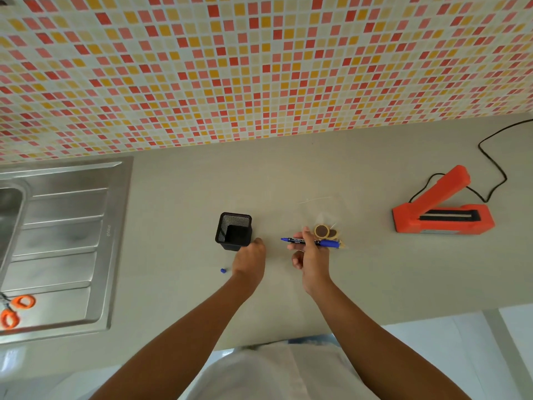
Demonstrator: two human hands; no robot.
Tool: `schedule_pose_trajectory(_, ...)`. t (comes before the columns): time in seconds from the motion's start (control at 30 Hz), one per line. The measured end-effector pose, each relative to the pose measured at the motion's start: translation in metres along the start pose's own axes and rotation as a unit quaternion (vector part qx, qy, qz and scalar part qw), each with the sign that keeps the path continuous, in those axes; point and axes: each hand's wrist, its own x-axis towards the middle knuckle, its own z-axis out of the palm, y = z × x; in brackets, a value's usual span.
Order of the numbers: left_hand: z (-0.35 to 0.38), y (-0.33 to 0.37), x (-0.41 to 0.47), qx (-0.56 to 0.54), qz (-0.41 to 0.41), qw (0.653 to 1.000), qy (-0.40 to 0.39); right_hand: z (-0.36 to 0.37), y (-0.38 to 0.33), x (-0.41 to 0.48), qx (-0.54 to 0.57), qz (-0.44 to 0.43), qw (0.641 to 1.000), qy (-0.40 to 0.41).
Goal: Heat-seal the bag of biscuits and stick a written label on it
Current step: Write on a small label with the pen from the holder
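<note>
Bag of two biscuits behind one marker pinched by right hand fingers; left hand fingers' hold unclear.

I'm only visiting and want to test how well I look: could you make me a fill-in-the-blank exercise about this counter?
1. The right hand holds a blue ____.
2. The heat sealer is coloured ____.
3. The small blue cap lies on the counter, ____ of the left hand.
Missing words: marker, orange, left.
</note>
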Motion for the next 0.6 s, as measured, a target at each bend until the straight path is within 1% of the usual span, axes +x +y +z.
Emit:
schedule_pose_trajectory(0.17, -0.003, 0.002, 0.001, 0.0, 0.018, 0.999, -0.027, 0.005, 0.001, -0.001, 0.0, 0.002, 1.0, -0.001)
schedule_pose_trajectory(0.3, -0.005, 0.003, 0.002, 0.022, 0.04, 0.999, -0.029, 0.008, 0.002, -0.002, -0.001, 0.007, 1.0, 0.001)
schedule_pose_trajectory(0.6, -0.011, -0.001, 0.005, 0.037, 0.049, 0.998, -0.032, 0.012, 0.004, -0.002, 0.003, 0.006, 1.0, 0.001)
